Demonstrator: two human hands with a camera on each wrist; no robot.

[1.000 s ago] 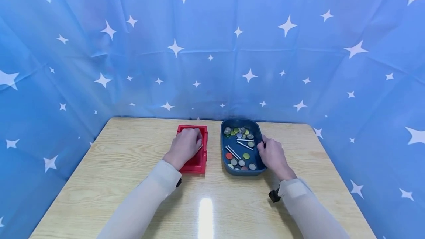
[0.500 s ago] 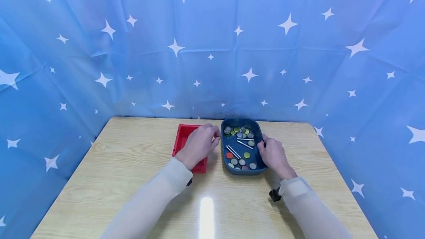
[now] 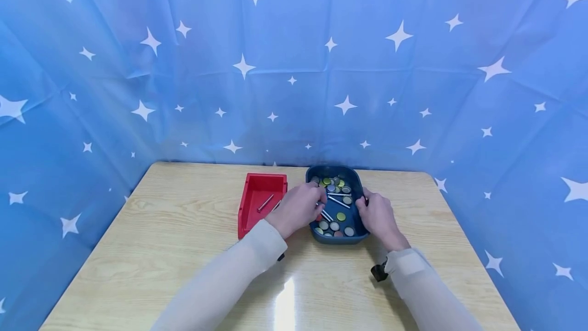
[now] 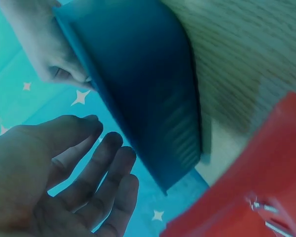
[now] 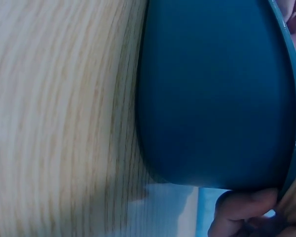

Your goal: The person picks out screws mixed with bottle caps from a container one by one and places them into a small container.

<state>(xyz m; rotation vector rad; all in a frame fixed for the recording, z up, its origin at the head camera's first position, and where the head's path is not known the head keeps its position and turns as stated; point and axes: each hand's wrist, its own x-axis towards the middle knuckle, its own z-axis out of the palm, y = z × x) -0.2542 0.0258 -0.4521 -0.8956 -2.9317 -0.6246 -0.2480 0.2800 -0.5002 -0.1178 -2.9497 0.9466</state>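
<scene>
A dark blue tub (image 3: 340, 240) holds several round bottle caps (image 3: 341, 216) and long silver bolts (image 3: 339, 202). My right hand (image 3: 378, 216) grips the tub's right rim; its thumb and fingers pinch the edge in the right wrist view. Over the tub's left side reaches my left hand (image 3: 298, 208), fingers loosely bent. The left wrist view shows nothing between thumb and fingers of this hand, which hovers by the rim. To the left stands a red bin (image 3: 262, 186) with a silver bolt (image 3: 265, 203) and another partly hidden by my left hand.
Both containers stand near the back edge of a light wooden table (image 3: 193, 208). A blue curtain (image 3: 294, 96) with white stars hangs behind and at the sides. Bare wood lies between the red bin and the tub in the left wrist view.
My left hand has moved right, out of the red bin and over the blue tub's left side, uncovering bolts in the bin. My right hand keeps its hold on the tub.
</scene>
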